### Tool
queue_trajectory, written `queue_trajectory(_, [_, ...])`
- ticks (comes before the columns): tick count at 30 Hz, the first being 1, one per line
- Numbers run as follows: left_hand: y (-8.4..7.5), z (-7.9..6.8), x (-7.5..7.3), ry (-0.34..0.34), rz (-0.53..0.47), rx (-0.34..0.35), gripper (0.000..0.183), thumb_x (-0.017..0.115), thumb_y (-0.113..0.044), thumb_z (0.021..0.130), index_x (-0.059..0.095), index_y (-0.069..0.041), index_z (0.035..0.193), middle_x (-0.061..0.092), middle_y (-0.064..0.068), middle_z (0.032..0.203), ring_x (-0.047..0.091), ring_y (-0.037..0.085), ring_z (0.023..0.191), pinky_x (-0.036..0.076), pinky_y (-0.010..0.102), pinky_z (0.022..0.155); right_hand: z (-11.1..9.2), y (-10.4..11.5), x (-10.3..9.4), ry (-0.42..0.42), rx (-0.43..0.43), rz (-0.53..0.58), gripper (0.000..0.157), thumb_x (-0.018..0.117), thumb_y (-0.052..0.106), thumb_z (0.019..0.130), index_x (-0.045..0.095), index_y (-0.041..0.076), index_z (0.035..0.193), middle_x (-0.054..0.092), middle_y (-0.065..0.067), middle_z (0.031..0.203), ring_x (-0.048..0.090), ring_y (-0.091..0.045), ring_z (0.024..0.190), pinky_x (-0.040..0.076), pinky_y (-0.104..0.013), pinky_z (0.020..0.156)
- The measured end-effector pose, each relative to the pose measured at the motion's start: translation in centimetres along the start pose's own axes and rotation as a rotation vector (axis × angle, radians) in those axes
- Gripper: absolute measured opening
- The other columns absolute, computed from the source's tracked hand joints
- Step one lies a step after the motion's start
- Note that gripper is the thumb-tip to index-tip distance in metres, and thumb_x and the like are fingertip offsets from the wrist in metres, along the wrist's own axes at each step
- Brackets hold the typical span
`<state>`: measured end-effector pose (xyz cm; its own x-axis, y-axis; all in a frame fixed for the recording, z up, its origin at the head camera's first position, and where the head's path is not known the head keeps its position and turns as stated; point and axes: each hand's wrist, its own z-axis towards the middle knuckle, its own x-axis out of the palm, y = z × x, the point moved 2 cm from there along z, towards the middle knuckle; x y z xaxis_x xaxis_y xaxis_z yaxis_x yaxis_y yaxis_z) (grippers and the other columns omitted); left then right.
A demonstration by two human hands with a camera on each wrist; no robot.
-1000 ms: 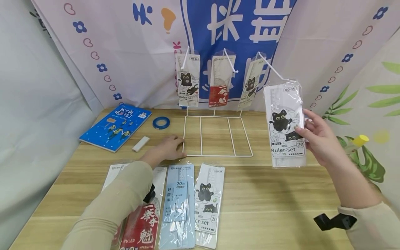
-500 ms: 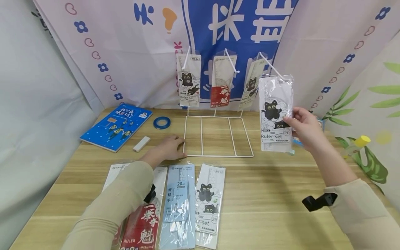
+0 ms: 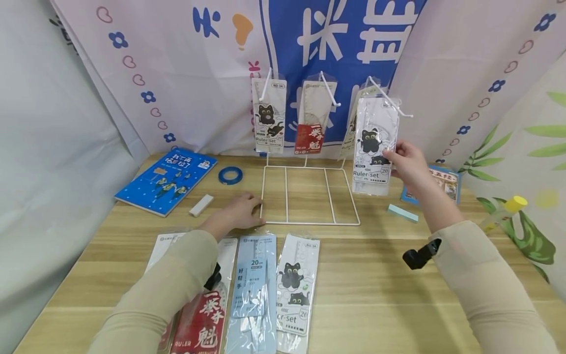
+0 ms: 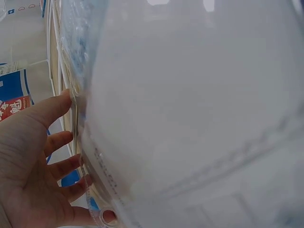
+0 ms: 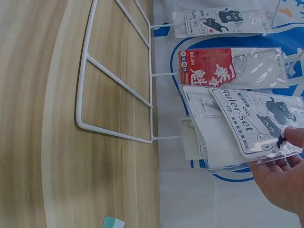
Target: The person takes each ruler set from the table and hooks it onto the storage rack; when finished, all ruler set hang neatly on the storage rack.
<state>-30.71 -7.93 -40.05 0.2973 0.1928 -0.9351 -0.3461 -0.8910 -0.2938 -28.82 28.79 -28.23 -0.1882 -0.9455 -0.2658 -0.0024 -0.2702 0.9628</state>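
My right hand point(image 3: 409, 164) pinches the right edge of a packaged ruler set point(image 3: 376, 142) with black cats on it, thumb in front. Its top overlaps the right hook point(image 3: 391, 101) of a white wire rack point(image 3: 309, 223), whose tip sticks out past the packet. Behind it hangs another ruler set point(image 3: 349, 142), mostly hidden. A cat ruler set point(image 3: 269, 118) hangs on the left hook and a red-and-white one point(image 3: 309, 137) on the middle hook. My left hand point(image 3: 239, 211) rests on the table with its fingers at the rack base's left front corner.
In front lie several ruler packets: red point(image 3: 201, 319), blue point(image 3: 249, 295) and cat-printed point(image 3: 296, 285). Left of the rack are a blue book point(image 3: 168, 182), blue tape roll point(image 3: 230, 175) and white block point(image 3: 201, 205). At right are a light-blue block point(image 3: 403, 213) and a yellow-capped object point(image 3: 515, 202).
My right hand has carried the ruler set left and back along the right hook, toward the packet hanging there. My left hand stays at the rack's base.
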Motion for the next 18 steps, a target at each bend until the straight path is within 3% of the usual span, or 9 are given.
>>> queue_trajectory(6, [0.1,0.0,0.1,-0.008,-0.005,-0.014,0.066,0.063,-0.042,0.081,0.04,-0.013,0.135,0.028,0.018,0.141,0.025,0.036,0.128,0.025,0.05,0.103,2.3,-0.2,0.8,-0.027,0.006,-0.01,0.041,0.053,0.017,0.09,0.037,-0.001,0.124,0.048,-0.003,0.103,0.053,-0.013,0.088,0.051,-0.029,0.077])
queue_trajectory(13, [0.1,0.0,0.1,-0.003,0.001,-0.013,0.066,0.063,-0.042,0.081,0.04,-0.013,0.135,0.028,0.018,0.141,0.025,0.037,0.128,0.025,0.051,0.102,4.3,-0.6,1.7,-0.068,0.009,0.007,0.023,0.052,0.013,0.09,0.043,0.006,0.11,0.048,-0.001,0.097,0.052,-0.011,0.082,0.05,-0.023,0.07])
queue_trajectory(18, [0.2,0.1,0.2,-0.003,0.003,-0.018,0.067,0.063,-0.044,0.081,0.04,-0.014,0.136,0.029,0.017,0.141,0.025,0.036,0.128,0.025,0.051,0.102,5.0,-1.0,2.4,-0.068,0.013,0.008,0.039,0.051,0.012,0.09,0.039,-0.003,0.124,0.049,-0.001,0.099,0.053,-0.01,0.082,0.051,-0.021,0.069])
